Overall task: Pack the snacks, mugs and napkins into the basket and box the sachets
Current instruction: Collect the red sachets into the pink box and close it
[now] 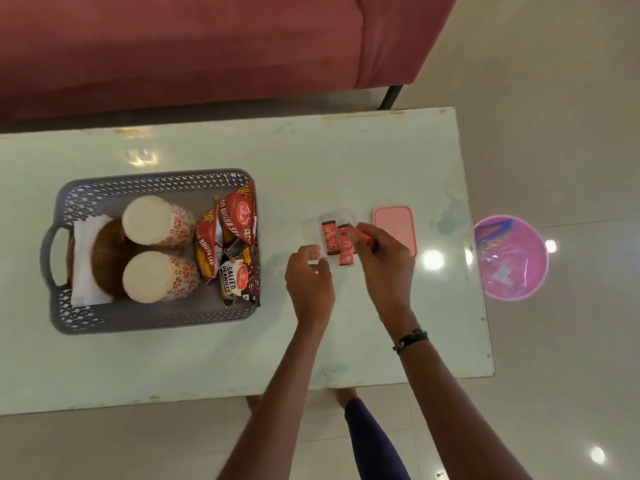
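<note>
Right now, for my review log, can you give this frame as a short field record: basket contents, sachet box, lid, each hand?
basket: grey, holds two mugs upside down, napkins, snack packets
box: clear, open, red sachets inside
lid: pink, off, lying on the table right of the box
left hand: holds the box's near edge
right hand: fingers pinch a sachet over the box

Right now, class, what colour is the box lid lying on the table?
Pink; the lid shows clearly in the head view.
</note>
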A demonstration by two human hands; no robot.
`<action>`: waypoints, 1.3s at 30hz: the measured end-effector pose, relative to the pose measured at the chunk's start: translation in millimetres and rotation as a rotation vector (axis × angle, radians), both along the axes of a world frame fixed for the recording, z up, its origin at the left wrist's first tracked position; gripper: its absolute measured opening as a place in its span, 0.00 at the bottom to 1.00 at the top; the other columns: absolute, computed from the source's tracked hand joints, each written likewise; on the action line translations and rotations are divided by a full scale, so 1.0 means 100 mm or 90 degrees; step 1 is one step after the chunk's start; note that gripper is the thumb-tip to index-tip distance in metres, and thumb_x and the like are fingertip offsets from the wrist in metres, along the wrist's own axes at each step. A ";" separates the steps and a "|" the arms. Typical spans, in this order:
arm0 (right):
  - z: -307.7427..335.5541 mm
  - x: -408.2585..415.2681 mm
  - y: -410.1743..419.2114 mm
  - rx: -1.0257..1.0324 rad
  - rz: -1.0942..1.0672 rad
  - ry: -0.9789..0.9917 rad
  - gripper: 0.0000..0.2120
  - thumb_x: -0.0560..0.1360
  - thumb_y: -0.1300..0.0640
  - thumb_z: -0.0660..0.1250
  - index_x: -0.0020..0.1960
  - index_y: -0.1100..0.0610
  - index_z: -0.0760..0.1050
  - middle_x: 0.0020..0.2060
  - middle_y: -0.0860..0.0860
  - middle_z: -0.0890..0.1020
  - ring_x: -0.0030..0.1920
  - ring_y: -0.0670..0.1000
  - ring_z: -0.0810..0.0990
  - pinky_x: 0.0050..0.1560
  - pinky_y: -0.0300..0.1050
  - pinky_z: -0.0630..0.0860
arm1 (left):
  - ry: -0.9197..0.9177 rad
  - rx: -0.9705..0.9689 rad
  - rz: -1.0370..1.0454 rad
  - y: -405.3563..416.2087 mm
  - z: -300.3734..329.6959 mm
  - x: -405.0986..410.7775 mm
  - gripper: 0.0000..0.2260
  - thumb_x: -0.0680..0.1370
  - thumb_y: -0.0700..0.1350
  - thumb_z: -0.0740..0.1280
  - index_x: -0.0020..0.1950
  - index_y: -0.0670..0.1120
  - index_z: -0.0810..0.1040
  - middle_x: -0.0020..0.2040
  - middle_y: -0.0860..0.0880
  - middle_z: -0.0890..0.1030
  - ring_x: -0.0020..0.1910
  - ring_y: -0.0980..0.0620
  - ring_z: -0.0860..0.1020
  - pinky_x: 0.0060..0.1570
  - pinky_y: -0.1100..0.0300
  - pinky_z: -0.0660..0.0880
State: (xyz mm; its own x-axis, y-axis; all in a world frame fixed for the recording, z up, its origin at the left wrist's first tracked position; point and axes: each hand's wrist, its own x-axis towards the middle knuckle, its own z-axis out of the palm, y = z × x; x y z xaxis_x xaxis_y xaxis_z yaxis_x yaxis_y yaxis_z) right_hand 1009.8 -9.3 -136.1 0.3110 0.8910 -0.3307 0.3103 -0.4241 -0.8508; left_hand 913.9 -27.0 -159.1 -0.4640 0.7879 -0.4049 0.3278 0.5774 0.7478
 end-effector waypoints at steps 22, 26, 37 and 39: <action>-0.51 0.54 0.30 -0.076 0.109 -0.217 0.18 0.76 0.61 0.63 0.65 0.63 0.69 0.55 0.60 0.75 0.50 0.56 0.75 0.52 0.50 0.76 | -0.026 -0.011 -0.036 0.21 -0.13 0.00 0.21 0.76 0.33 0.62 0.68 0.46 0.71 0.60 0.43 0.79 0.56 0.48 0.79 0.52 0.58 0.77; -0.47 0.22 0.15 0.010 0.239 -0.249 0.26 0.78 0.64 0.52 0.75 0.54 0.56 0.70 0.59 0.62 0.66 0.58 0.65 0.65 0.53 0.66 | -0.037 -0.009 -0.043 0.21 -0.15 -0.02 0.21 0.76 0.32 0.63 0.68 0.46 0.71 0.59 0.43 0.79 0.55 0.47 0.79 0.54 0.56 0.78; -0.62 -0.27 -0.03 -0.094 0.293 -0.410 0.28 0.80 0.41 0.47 0.76 0.48 0.45 0.77 0.56 0.43 0.72 0.61 0.54 0.65 0.61 0.59 | -0.091 0.000 -0.042 0.20 -0.19 -0.10 0.19 0.76 0.35 0.64 0.66 0.47 0.73 0.57 0.45 0.80 0.52 0.50 0.79 0.53 0.56 0.79; -0.66 -0.31 -0.05 -0.086 0.297 -0.440 0.28 0.79 0.41 0.47 0.76 0.49 0.45 0.77 0.56 0.43 0.71 0.61 0.55 0.64 0.60 0.60 | -0.115 -0.005 -0.037 0.20 -0.18 -0.11 0.19 0.77 0.35 0.63 0.66 0.47 0.73 0.57 0.47 0.79 0.52 0.52 0.78 0.53 0.61 0.78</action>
